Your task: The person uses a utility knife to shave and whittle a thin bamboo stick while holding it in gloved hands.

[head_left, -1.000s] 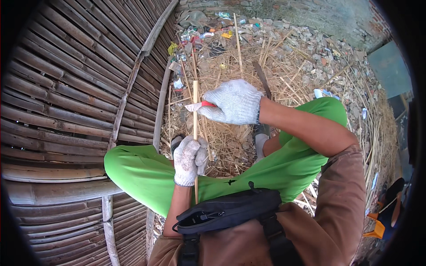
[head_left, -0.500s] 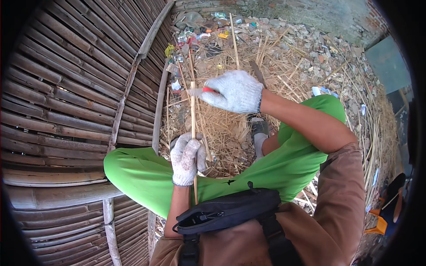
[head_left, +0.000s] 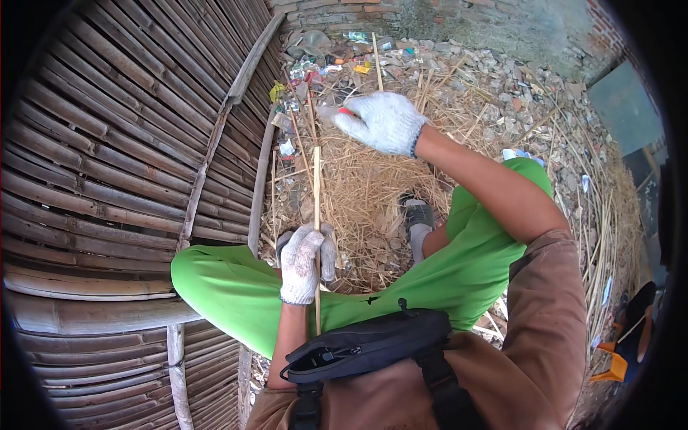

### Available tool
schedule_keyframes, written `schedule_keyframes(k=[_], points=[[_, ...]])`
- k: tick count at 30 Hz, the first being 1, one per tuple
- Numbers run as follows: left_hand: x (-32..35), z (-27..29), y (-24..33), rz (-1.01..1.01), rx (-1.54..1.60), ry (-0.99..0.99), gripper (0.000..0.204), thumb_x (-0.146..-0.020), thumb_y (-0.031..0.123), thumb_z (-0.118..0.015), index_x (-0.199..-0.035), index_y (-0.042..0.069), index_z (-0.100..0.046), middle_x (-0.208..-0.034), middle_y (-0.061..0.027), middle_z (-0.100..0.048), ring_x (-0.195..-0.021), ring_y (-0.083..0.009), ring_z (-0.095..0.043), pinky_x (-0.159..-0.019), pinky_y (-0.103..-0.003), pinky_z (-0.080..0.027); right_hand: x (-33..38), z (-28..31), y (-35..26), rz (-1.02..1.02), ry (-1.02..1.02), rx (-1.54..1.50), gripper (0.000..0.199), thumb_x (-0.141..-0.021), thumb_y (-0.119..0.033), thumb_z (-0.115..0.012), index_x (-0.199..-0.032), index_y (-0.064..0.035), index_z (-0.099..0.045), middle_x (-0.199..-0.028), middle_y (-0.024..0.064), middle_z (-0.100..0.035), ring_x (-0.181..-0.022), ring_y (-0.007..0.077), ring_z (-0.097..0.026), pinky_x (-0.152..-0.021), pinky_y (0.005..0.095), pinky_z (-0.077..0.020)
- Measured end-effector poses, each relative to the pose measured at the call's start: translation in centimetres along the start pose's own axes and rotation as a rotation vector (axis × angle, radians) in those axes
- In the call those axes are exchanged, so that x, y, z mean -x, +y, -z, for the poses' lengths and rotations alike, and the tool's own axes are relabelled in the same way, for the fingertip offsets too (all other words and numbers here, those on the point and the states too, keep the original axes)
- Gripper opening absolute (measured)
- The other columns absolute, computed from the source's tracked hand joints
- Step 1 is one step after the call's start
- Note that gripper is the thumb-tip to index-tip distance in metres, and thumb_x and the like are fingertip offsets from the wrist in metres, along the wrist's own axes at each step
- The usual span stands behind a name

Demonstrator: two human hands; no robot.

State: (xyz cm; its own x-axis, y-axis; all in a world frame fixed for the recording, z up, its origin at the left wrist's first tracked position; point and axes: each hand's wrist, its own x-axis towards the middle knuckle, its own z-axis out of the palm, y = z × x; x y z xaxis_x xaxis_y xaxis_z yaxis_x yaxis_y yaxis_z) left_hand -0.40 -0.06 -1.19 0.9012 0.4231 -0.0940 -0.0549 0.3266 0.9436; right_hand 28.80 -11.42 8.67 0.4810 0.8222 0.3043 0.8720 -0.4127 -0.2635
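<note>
My left hand (head_left: 301, 264), in a whitish knitted glove, is closed round a thin pale bamboo strip (head_left: 317, 188). The strip stands lengthwise, its lower end reaching down by my bag and its upper end free. My right hand (head_left: 380, 123), also gloved, grips a small knife with a red part showing at the thumb. Its short blade (head_left: 329, 112) points left, blurred, above the strip's upper end and apart from it. The rest of the knife's handle is hidden in the glove.
Bamboo shavings (head_left: 373, 186) cover the ground between my legs. A slatted bamboo wall (head_left: 107, 158) stands at my left, a brick wall (head_left: 459, 29) at the far side. Another pale stick (head_left: 378, 61) lies beyond my right hand, among rubble and litter. Long thin strips (head_left: 598, 222) lie at right.
My right hand with the knife has moved up and away from the bamboo strip, where the blade was at its upper part. My left hand keeps its hold. The view has shifted slightly.
</note>
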Motion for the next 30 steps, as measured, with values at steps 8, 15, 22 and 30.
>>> schedule_keyframes(k=[8,15,22,30], points=[[0.1,0.6,-0.4,0.042,-0.061,0.131,0.028,-0.110,0.019,-0.057,-0.120,-0.004,-0.068,-0.066,-0.0021,-0.057,-0.044,-0.0103,-0.047,-0.041,-0.027,-0.036,4.1,-3.4,-4.9,0.228,-0.145,-0.076,0.050,-0.105,-0.059,-0.056,-0.091,-0.0140,-0.072,-0.077,0.0189,-0.072,-0.072,0.0423,-0.073,-0.064,0.0568,-0.0569],[-0.6,0.4,0.1,0.047,-0.079,0.164,0.026,-0.110,0.021,-0.056,-0.114,-0.002,-0.068,-0.067,-0.0002,-0.056,-0.043,-0.0088,-0.044,-0.038,-0.026,-0.034,1.0,-3.4,-3.1,0.203,-0.148,0.029,0.053,-0.104,-0.062,-0.052,-0.094,-0.0154,-0.076,-0.084,0.0187,-0.075,-0.080,0.0423,-0.075,-0.071,0.0566,-0.0592],[0.5,0.4,-0.7,0.081,0.022,0.033,0.024,-0.111,0.019,-0.058,-0.121,-0.002,-0.063,-0.069,-0.0018,-0.057,-0.045,-0.0089,-0.045,-0.040,-0.024,-0.035,-2.9,0.6,4.4,-0.149,-0.043,0.115,0.064,-0.107,-0.063,-0.042,-0.093,-0.0107,-0.076,-0.087,0.0209,-0.076,-0.085,0.0420,-0.075,-0.077,0.0567,-0.0594],[0.3,0.3,-0.2,-0.009,-0.084,0.109,0.025,-0.111,0.018,-0.062,-0.129,0.001,-0.062,-0.076,-0.0036,-0.064,-0.045,-0.0068,-0.048,-0.042,-0.023,-0.039,3.6,-3.6,-4.8,0.144,-0.227,-0.025,0.052,-0.104,-0.059,-0.053,-0.094,-0.0128,-0.074,-0.085,0.0192,-0.076,-0.080,0.0427,-0.075,-0.073,0.0574,-0.0589]])
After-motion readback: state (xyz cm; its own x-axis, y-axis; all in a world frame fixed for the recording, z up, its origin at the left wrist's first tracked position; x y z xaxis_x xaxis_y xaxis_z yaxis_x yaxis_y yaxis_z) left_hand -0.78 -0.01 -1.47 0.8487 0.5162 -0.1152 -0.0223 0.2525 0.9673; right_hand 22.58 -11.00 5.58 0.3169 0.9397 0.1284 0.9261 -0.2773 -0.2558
